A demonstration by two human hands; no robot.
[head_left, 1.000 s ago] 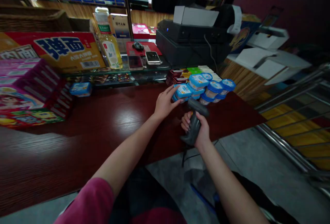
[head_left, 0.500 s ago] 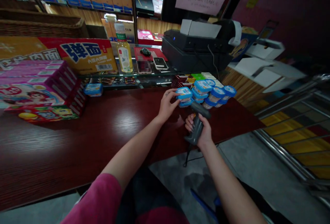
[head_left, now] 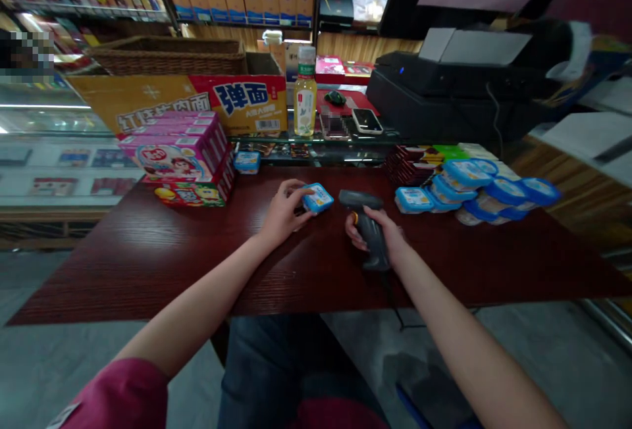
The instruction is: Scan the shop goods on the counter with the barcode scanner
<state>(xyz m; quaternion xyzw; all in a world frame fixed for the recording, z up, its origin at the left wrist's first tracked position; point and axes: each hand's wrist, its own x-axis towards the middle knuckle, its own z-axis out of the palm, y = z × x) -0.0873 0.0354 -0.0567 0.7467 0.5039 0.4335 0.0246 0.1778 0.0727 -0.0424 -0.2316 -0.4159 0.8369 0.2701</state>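
Between the thumb and fingers of my left hand [head_left: 285,210] is a small tub with a blue lid [head_left: 317,198], low over the dark red-brown table. My right hand [head_left: 378,235] is wrapped round the handle of a grey barcode scanner [head_left: 372,235], its head turned left toward that tub. A cable hangs down from the scanner's handle. To the right, several similar blue-lidded tubs [head_left: 457,185] are stacked, and one more blue-lidded tub [head_left: 247,162] sits apart at the table's back left.
Pink and purple snack boxes [head_left: 178,156] stand on the table's left, before a large carton [head_left: 247,105]. Behind are a drink bottle [head_left: 305,97], a phone [head_left: 367,120] and a black printer-like machine [head_left: 459,87]. Dark red packets [head_left: 409,164] lie beside the stacked tubs.
My left hand has taken the top tub off the near stack and carried it left. The scanner, still in my right hand, now points left toward it. The view has turned left.
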